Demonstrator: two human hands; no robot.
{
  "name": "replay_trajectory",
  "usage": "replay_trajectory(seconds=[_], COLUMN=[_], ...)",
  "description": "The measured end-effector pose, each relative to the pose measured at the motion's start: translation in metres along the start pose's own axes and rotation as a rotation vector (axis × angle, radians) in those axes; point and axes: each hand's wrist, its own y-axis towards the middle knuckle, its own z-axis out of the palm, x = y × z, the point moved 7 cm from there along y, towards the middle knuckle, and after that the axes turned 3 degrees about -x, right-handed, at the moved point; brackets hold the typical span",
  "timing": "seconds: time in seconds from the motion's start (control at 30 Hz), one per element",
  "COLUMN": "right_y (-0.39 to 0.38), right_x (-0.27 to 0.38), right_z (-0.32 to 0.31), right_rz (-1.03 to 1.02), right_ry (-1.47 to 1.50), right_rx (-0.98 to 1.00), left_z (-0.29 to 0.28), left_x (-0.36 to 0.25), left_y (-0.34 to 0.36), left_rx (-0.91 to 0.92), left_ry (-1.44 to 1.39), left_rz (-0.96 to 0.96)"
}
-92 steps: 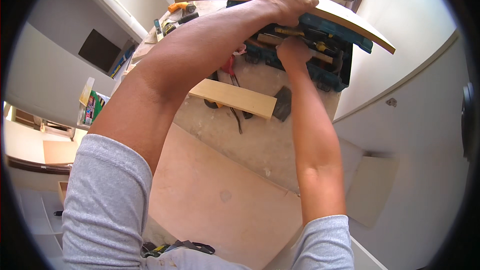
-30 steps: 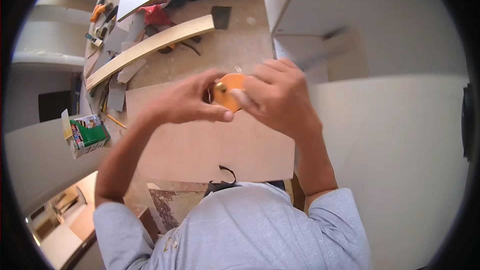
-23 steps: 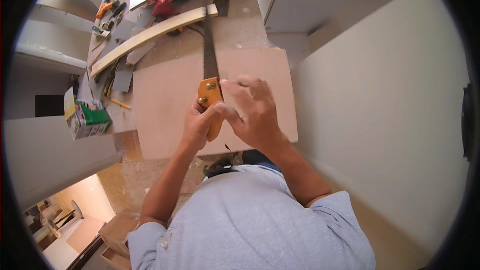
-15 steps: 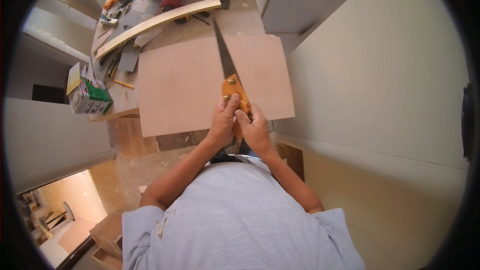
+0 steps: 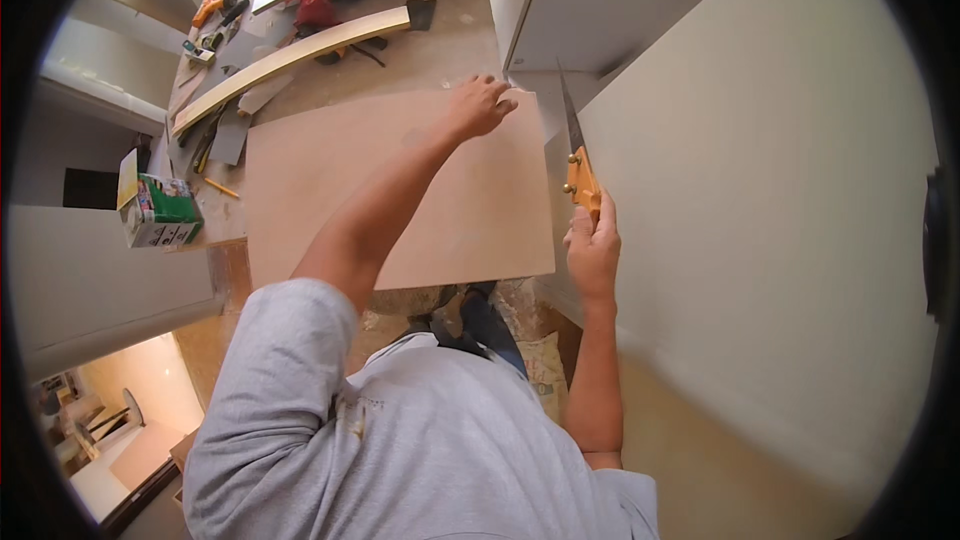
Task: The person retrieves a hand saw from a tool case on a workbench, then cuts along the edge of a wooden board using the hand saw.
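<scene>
My right hand [image 5: 594,258] is wrapped round the orange-yellow handle of a handsaw [image 5: 585,180], right of the board. Its dark, tapering blade points up and away, beside the pale panel on the right. A thin, light-brown wooden board [image 5: 400,200] lies flat, its near edge jutting out past the table toward me. Stretched across the board, my left hand [image 5: 480,106] is at its far edge near the right corner, fingers apart with nothing in them. Whether its fingertips touch the board I cannot tell.
Behind the board a long, pale wooden strip [image 5: 300,62] lies across the worktable [image 5: 450,55]. Hand tools, a pencil [image 5: 222,188] and a green-and-white box [image 5: 160,202] crowd the left side. A tall pale panel [image 5: 760,210] stands close on the right.
My left hand has let go of the saw and reached out to the board's far edge. The right hand has carried the saw off to the right, past the board's side.
</scene>
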Motion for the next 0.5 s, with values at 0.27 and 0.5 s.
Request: replay_trajectory(seconds=[0.27, 0.5], right_y=[0.098, 0.128], right_x=[-0.047, -0.043], right_z=[0.033, 0.052], right_rz=[0.058, 0.084], right_ry=[-0.125, -0.188], right_rx=[0.083, 0.135], left_z=[0.076, 0.071], left_x=[0.034, 0.036], left_y=[0.072, 0.072], left_rx=[0.104, 0.021], left_ry=[0.192, 0.160], left_rz=[0.012, -0.050])
